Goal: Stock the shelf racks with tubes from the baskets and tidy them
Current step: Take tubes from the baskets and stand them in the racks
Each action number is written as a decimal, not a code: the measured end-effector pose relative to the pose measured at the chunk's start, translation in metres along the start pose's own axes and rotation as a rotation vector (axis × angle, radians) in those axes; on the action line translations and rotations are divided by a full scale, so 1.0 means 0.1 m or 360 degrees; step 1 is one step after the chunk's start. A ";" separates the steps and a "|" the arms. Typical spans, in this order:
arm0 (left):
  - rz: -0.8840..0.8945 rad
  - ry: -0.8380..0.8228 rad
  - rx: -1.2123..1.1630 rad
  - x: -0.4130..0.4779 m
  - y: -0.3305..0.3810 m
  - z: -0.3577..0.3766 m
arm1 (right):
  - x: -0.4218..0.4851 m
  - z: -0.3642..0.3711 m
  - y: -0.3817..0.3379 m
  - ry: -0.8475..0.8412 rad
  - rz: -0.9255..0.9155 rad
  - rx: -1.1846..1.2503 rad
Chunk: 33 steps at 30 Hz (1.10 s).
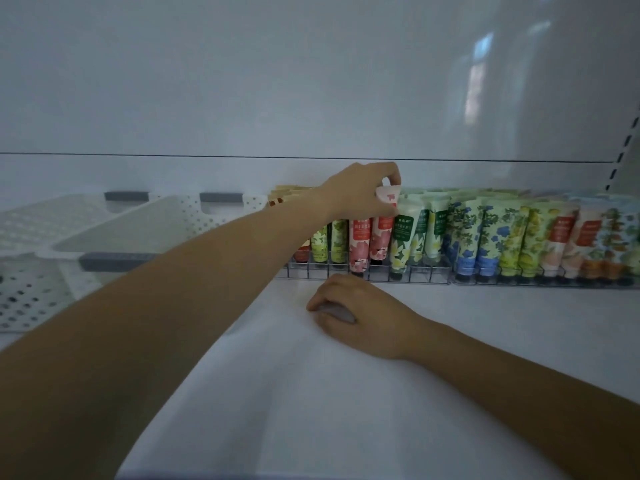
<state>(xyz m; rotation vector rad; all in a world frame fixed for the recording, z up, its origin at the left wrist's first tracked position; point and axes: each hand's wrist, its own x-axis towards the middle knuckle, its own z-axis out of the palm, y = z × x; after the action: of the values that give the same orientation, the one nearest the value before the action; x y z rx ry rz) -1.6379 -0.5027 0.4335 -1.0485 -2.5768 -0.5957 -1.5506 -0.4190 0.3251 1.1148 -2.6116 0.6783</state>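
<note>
The pink tube [388,197] stands in the nearer rack [367,276], and the left hand [360,192] pinches its top edge. Right of this hand, this rack and a second rack [547,282] look almost full. The front row has about sixteen tubes [485,237], and those behind cannot be counted. Left of the hand, three white baskets [138,233] seem empty, so I judge that mostly tidying remains. Below it, the right hand [356,308] rests curled on the shelf [485,341]; I cannot tell if it holds something.

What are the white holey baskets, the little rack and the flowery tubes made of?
The baskets look like matte white plastic: moulded walls full of round holes, with grey handles. The rack seems to be thin dark wire, maybe metal, in an open grid. The tubes are likely soft plastic, smooth and slightly shiny, with printed flowers; blur leaves this open.
</note>
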 end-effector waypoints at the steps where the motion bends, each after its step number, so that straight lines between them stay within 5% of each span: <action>1: 0.0013 -0.0003 0.0009 0.00 0.00 0.00 | 0.00 0.00 0.00 -0.0001 0.0003 -0.0003; 6: 0.0058 -0.0063 0.0043 -0.01 -0.02 -0.01 | 0.01 0.00 -0.02 0.0025 0.0031 -0.0010; 10: 0.0080 -0.0084 0.0426 -0.01 -0.04 0.08 | 0.00 0.01 -0.05 0.0014 0.0043 -0.0037; 14: 0.0131 0.0026 0.0552 -0.04 -0.02 0.04 | -0.01 -0.06 -0.08 0.0231 -0.0036 -0.0235; 18: 0.0121 0.0096 0.0580 -0.20 -0.18 -0.46 | 0.14 -0.32 -0.15 0.0316 -0.0072 -0.0499; 25: -0.0260 0.0142 0.0728 -0.80 -0.98 -1.44 | 0.90 -0.64 -0.58 0.0729 -0.0048 -0.0306; 33: -0.0555 -0.0058 0.0777 -1.87 -2.09 -2.05 | 2.05 -0.09 -1.31 0.0335 -0.0159 -0.0154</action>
<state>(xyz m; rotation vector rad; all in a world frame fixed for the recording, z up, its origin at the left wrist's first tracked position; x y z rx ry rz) -1.6345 -0.8470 0.4796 -0.4597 -2.7473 -0.0039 -1.5961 -0.6216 0.4521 1.0747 -2.3695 0.6058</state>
